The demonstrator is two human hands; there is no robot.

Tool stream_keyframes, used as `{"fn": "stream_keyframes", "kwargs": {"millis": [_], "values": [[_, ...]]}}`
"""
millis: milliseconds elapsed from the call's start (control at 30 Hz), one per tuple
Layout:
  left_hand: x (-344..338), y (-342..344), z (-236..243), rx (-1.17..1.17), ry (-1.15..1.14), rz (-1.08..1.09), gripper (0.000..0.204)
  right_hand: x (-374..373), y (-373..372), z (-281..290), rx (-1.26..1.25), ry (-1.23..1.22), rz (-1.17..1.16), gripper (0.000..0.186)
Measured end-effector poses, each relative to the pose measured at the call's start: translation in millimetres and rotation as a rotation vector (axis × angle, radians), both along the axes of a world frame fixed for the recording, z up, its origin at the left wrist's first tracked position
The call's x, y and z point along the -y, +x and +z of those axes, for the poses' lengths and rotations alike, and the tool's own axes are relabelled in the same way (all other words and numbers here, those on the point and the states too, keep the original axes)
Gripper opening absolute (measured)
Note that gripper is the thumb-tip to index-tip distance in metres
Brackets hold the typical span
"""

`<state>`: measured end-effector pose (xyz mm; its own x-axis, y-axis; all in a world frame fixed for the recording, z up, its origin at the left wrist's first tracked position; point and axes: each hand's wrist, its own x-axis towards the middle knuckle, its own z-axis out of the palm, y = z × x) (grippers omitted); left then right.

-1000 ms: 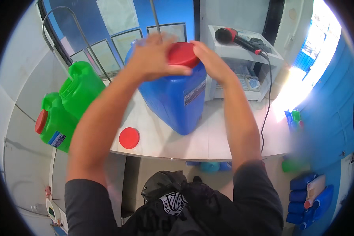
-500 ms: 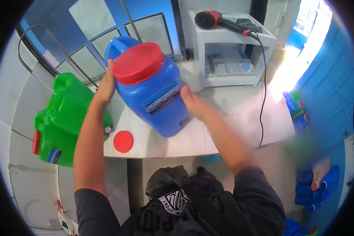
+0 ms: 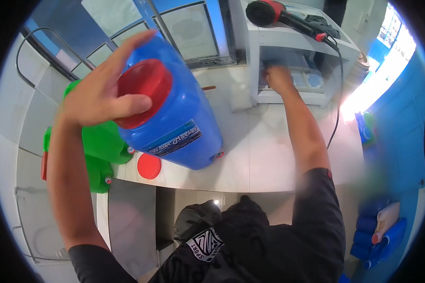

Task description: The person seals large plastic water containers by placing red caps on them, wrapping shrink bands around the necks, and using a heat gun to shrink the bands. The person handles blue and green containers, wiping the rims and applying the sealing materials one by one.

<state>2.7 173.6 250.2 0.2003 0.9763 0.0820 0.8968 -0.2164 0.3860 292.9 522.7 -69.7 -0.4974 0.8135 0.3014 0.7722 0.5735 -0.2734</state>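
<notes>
A blue water jug (image 3: 189, 108) with a wide red screw cap (image 3: 148, 87) leans on the white counter, its label facing me and a small spout low on its right side. My left hand (image 3: 104, 87) holds the jug at the top, thumb across the cap and fingers stretched along the far side. Inside the lower shelf of the white stand (image 3: 264, 99), my right hand (image 3: 279, 79) is closed at the trays of small flat packets (image 3: 300, 78); its fingertips are blurred, and what they grip cannot be made out. A loose red lid (image 3: 149, 166) lies in front of the jug.
Green jugs (image 3: 101, 141) stand left of the blue one. A red and black heat gun (image 3: 278, 16) rests on the stand, its cord (image 3: 341, 94) hanging over the counter (image 3: 269, 155). Blue containers (image 3: 370, 236) are on the floor at right.
My right hand has let go of the jug and moved into the shelf. My left hand has shifted over the cap. The jug now sits lower and tilts toward me.
</notes>
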Motion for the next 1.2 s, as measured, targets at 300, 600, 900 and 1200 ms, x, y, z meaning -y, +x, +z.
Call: {"fn": "stream_keyframes", "kwargs": {"millis": [300, 600, 900, 1200], "values": [[36, 6, 15, -0.025, -0.151, 0.413, 0.078, -35, -15, -31, 0.346, 0.163, -0.047, 0.018], [117, 49, -57, 0.242, -0.105, -0.146, 0.057, 96, 33, 64, -0.953, -0.125, -0.034, 0.027], [59, 127, -162, 0.611, 0.254, 0.007, 0.04, 304, 39, 127, -1.116, -1.023, 0.461, 0.019], [92, 104, -153, 0.824, -0.301, -0.343, 0.027, 341, 55, 144, -0.613, -0.705, 0.802, 0.022]]}}
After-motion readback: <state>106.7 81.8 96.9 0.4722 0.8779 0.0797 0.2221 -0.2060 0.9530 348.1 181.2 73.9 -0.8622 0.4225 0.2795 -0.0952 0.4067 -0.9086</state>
